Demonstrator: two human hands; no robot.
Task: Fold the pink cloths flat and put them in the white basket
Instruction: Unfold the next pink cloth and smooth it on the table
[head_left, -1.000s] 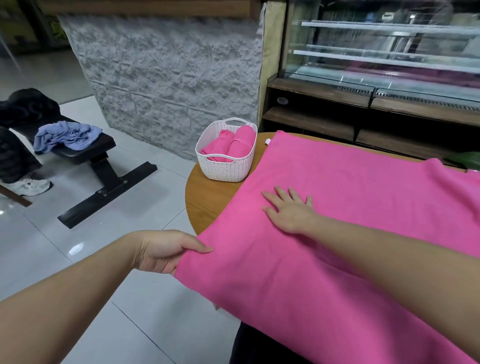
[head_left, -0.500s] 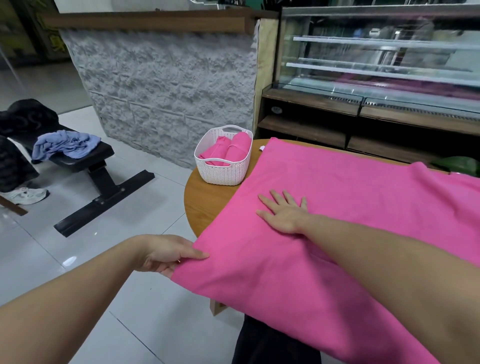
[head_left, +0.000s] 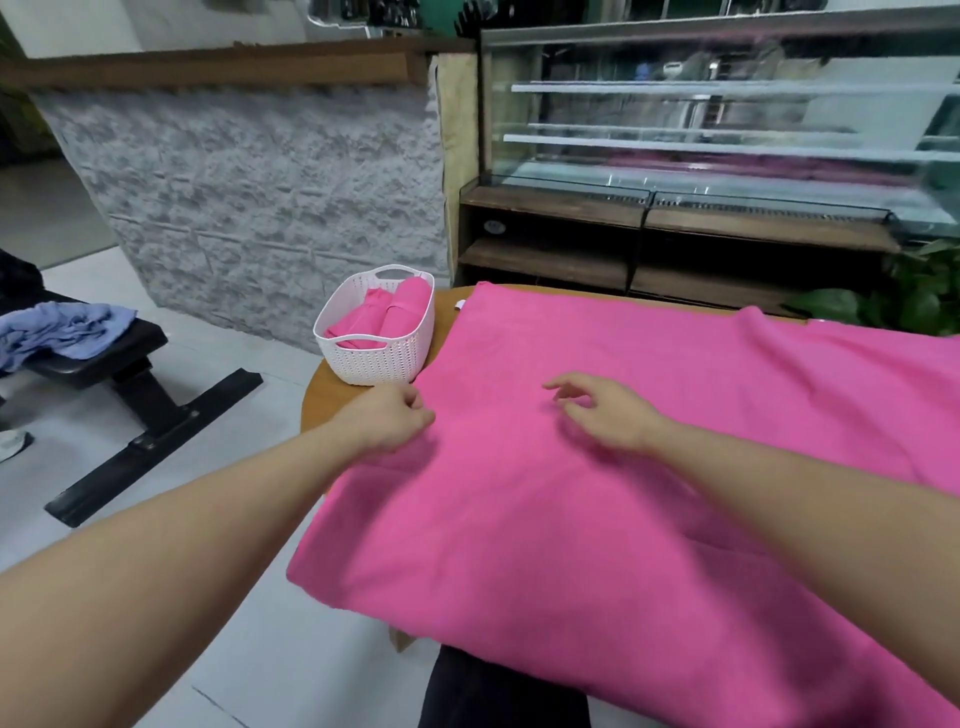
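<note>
Pinching pink cloth (head_left: 597, 493) edge w/ left hand (head_left: 387, 423); right hand (head_left: 605, 415) loose above; cloth's long axis runs 3 o'clock.

No readable text, label or number shows anywhere.

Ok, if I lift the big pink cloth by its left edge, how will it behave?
Probably floppy: the cloth drapes over the table edge and ripples at the right, so it will sag rather than hold shape. It looks thick and large, so likely heavy enough to need both hands. The overhanging part may drag the rest off if it is released.
</note>
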